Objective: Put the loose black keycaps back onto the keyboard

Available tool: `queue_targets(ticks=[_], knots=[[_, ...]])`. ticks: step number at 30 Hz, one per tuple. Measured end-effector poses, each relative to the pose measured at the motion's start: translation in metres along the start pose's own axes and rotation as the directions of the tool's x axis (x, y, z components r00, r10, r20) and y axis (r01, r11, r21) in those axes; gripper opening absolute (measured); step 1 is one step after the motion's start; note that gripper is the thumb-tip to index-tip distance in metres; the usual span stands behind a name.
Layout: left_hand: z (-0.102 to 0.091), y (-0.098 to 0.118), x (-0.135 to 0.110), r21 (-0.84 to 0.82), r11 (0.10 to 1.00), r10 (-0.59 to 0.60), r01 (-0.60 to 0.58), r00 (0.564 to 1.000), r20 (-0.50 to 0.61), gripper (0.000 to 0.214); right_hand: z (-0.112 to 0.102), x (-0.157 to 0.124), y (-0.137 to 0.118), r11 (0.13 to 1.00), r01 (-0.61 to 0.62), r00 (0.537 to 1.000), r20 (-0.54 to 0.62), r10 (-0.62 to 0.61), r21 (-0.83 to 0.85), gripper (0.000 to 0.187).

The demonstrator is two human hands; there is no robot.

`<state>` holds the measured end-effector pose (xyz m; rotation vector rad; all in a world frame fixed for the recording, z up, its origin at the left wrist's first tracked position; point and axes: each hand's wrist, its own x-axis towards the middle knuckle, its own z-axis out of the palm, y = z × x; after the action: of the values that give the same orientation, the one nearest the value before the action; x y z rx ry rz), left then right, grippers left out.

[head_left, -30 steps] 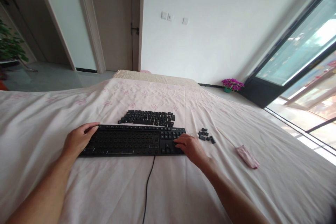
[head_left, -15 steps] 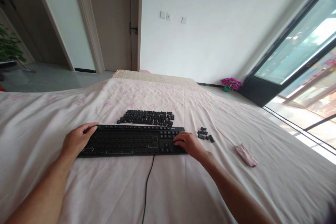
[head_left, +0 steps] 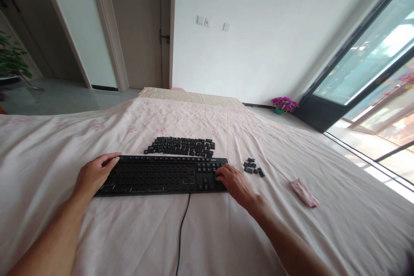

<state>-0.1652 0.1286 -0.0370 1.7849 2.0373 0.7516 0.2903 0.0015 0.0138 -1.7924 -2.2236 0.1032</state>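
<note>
A black keyboard (head_left: pixel 155 176) lies on the pale pink bed sheet (head_left: pixel 207 233), its cable (head_left: pixel 181 233) running toward me. My left hand (head_left: pixel 93 174) rests on the keyboard's left end, fingers curled over the top corner, holding it steady. My right hand (head_left: pixel 234 181) lies on the number pad at the right end, fingers bent down onto the keys. Whether it pinches a keycap I cannot make out. A big pile of loose black keycaps (head_left: pixel 181 145) sits just behind the keyboard. A small group of keycaps (head_left: pixel 252 167) lies to the right of my right hand.
A small pink cloth pouch (head_left: pixel 304 192) lies on the sheet at the right. Beyond the bed are a white wall, a door (head_left: pixel 136 26), a pot of purple flowers (head_left: pixel 284 104) on the floor and a large window (head_left: pixel 371 64) at the right. A green plant (head_left: pixel 11 58) stands far left.
The view has shifted slightly. My right hand's fingers have crept a little over the number pad. The left hand and keyboard stay put.
</note>
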Motion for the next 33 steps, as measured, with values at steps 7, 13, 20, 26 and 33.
queue_targets(ticks=[7, 13, 20, 26, 33], knots=[[0.001, -0.002, 0.001, -0.005, 1.000, 0.002, -0.002, 1.000, -0.004, 0.041, -0.003, 0.001, 0.000, 0.997, -0.058, 0.997, -0.043, 0.056, -0.045, 0.018], [0.000, -0.001, 0.001, -0.009, 1.000, 0.014, -0.014, 1.000, -0.003, 0.041, -0.002, 0.000, -0.010, 0.990, -0.008, 1.000, -0.021, 0.005, -0.138, 0.018], [-0.001, 0.000, 0.000, -0.007, 1.000, 0.007, -0.007, 1.000, 0.004, 0.042, -0.003, -0.001, -0.019, 0.955, 0.074, 0.997, -0.004, -0.078, -0.288, 0.016], [-0.001, 0.001, -0.001, -0.004, 1.000, -0.008, 0.008, 1.000, 0.009, 0.043, 0.003, -0.005, -0.023, 0.917, 0.113, 0.993, 0.031, -0.110, -0.384, 0.014], [0.000, -0.001, -0.002, -0.002, 1.000, -0.001, 0.001, 1.000, -0.001, 0.042, 0.002, -0.002, -0.021, 0.919, 0.119, 0.993, 0.054, -0.107, -0.375, 0.017]])
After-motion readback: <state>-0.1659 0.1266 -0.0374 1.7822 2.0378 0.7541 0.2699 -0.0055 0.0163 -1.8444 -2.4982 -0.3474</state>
